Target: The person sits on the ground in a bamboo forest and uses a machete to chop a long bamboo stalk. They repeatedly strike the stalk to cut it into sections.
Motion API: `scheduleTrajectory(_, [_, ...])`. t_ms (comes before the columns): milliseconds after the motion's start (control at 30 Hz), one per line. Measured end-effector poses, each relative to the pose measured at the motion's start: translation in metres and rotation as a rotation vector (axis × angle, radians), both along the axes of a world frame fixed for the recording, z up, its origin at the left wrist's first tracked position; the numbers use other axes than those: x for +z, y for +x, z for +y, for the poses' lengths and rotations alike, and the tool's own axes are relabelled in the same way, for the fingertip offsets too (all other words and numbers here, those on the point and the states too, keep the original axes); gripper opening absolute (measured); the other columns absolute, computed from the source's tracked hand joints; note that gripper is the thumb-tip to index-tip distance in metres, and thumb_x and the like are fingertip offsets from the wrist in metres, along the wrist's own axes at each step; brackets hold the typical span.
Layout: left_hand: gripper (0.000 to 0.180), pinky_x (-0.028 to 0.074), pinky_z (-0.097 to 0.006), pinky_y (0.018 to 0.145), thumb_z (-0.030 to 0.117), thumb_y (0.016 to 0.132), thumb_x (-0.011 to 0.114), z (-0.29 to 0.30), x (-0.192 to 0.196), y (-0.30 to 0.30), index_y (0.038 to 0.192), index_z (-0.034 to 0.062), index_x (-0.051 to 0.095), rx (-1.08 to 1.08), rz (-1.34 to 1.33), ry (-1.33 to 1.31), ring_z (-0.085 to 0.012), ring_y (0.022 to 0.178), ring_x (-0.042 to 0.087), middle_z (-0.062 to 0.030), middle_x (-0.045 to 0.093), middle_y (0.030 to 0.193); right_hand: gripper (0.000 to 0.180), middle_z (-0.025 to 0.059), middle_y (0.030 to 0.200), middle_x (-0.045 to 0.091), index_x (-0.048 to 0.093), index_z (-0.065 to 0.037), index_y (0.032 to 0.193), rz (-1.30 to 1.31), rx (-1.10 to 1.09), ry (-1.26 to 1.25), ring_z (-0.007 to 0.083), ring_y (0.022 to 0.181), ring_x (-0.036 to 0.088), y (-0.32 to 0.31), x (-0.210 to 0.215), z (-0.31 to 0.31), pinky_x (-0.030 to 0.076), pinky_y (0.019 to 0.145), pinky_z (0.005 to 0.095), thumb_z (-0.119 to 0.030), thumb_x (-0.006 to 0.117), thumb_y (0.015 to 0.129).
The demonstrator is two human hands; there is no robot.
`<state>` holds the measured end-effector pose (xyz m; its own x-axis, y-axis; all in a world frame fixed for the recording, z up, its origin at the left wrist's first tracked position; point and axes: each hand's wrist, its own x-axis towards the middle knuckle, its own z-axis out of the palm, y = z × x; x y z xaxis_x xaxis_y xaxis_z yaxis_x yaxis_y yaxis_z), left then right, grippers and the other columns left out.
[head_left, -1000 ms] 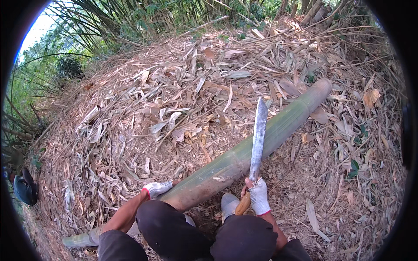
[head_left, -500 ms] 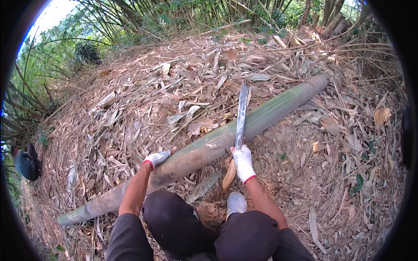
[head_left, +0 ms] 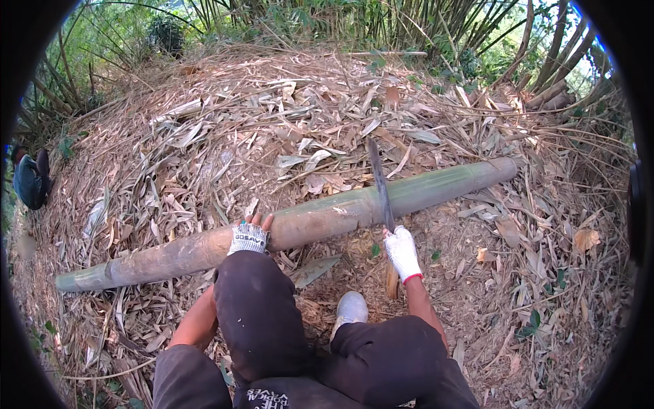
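1. The right hand [head_left: 402, 252], in a white glove with a red cuff, is closed around the handle of a long machete [head_left: 380, 185]; the wooden end of the handle sticks out below the fist.
2. The machete's dark blade runs up and slightly left from that hand and lies across the bamboo pole [head_left: 327, 218], its edge meeting the pole's upper side about two thirds of the way along toward the right end.
3. The left hand [head_left: 248, 235], in a patterned white glove, rests on the pole with bare fingertips curled over the far side, pressing it down; it is not fully closed.
4. The bamboo pole lies on the ground across the middle of the view, from the lower left up to the right. Its left part is brownish and sheathed, its right part smoother and green.
5. The person's knees, in dark trousers, come in from the lower edge; the left knee [head_left: 255, 300] is just behind the left hand, close to the pole.
6. A pale shoe [head_left: 351, 308] is planted between the knees, near the pole.
7. Dry bamboo leaves and husks [head_left: 225, 136] cover the ground all around.
8. Standing bamboo stems [head_left: 381, 20] line the top edge.
9. A dark blue object [head_left: 28, 178] lies at the far left; what it is cannot be told.
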<state>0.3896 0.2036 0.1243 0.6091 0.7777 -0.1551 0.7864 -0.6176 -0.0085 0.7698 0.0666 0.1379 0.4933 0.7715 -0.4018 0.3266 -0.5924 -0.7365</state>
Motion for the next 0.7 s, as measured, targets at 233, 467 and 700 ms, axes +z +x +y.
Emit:
scheduleTrajectory(233, [0.113, 0.037, -0.051, 0.106, 0.046, 0.052, 0.09, 0.044, 0.056, 0.017, 0.145, 0.0114, 0.035, 0.096, 0.092, -0.303, -0.0387, 0.127, 0.048, -0.0231, 0.048, 0.138, 0.026, 0.0245, 0.072, 0.063, 0.066, -0.002, 0.087, -0.485, 0.196, 0.163, 0.0427, 0.069, 0.063, -0.042, 0.026, -0.062, 0.049, 0.059, 0.0489, -0.026, 0.059, 0.093])
scheduleTrajectory(467, [0.116, 0.036, -0.05, 0.107, 0.045, 0.05, 0.091, 0.053, 0.057, 0.024, 0.146, 0.0119, 0.035, 0.081, 0.035, -0.373, -0.04, 0.128, 0.047, -0.0235, 0.049, 0.138, 0.026, 0.0219, 0.07, 0.062, 0.068, -0.003, 0.097, -0.317, 0.133, 0.24, 0.0394, 0.067, 0.063, -0.059, 0.07, -0.03, 0.048, 0.058, 0.0459, -0.026, 0.056, 0.095])
scheduleTrajectory(700, [0.114, 0.036, -0.048, 0.108, 0.044, 0.05, 0.09, 0.051, 0.07, 0.024, 0.145, 0.01, 0.036, 0.136, 0.053, -0.422, -0.039, 0.129, 0.047, -0.0231, 0.048, 0.139, 0.025, 0.0197, 0.068, 0.062, 0.068, -0.004, 0.094, -0.271, 0.041, 0.384, 0.0378, 0.064, 0.062, -0.068, 0.079, -0.018, 0.048, 0.057, 0.046, -0.026, 0.055, 0.096])
